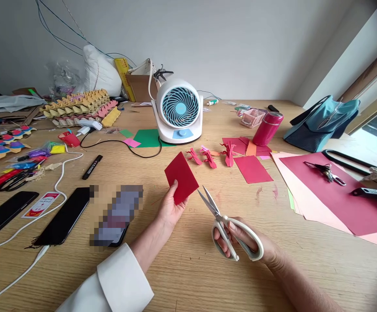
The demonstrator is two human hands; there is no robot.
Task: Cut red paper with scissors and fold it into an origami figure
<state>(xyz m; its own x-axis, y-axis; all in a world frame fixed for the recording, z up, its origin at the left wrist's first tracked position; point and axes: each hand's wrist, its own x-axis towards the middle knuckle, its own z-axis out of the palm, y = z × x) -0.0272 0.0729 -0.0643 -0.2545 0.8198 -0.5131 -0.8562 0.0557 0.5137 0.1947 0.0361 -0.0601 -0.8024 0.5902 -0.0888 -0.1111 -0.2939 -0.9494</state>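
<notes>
Pinched between thumb and fingers, a square of red paper is held up tilted by my left hand. My right hand grips a pair of scissors with white handles, fingers through the loops. Their blades are slightly apart and point at the paper's lower right corner, close to it. Behind the paper lie several small red paper cutouts. To the right of them is a flat red paper sheet.
A white fan stands at the back centre, a red flask right of it. Large paper sheets and a blue bag occupy the right. On the left lie phones, a white cable and a black marker.
</notes>
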